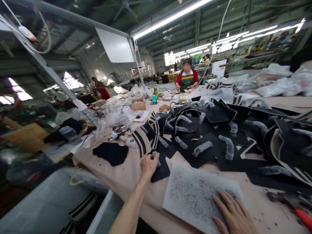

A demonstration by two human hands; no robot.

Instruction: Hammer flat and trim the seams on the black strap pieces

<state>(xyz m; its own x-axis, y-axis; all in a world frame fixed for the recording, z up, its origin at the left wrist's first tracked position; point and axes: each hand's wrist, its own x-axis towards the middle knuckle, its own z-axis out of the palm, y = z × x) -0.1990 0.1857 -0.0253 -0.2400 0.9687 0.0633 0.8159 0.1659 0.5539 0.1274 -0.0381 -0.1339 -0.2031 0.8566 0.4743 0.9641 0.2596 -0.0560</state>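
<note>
My left hand (148,164) reaches out over the beige worktable (126,182) and its fingers close on the edge of a black shoe-upper piece (161,169) beside a black-and-cream striped piece (142,140). My right hand (234,213) lies flat with fingers spread on a grey, scratched cutting mat (195,191) near the table's front edge. Behind both hands lies a large heap of black cut pieces (219,133) with clear plastic strips on them.
A loose black piece (111,152) lies to the left. Scissors and plastic bags (117,125) clutter the left side. A red-handled tool (301,213) lies at the right. A grey bin (48,204) stands below the table. A person in a green apron (187,77) works at the far end.
</note>
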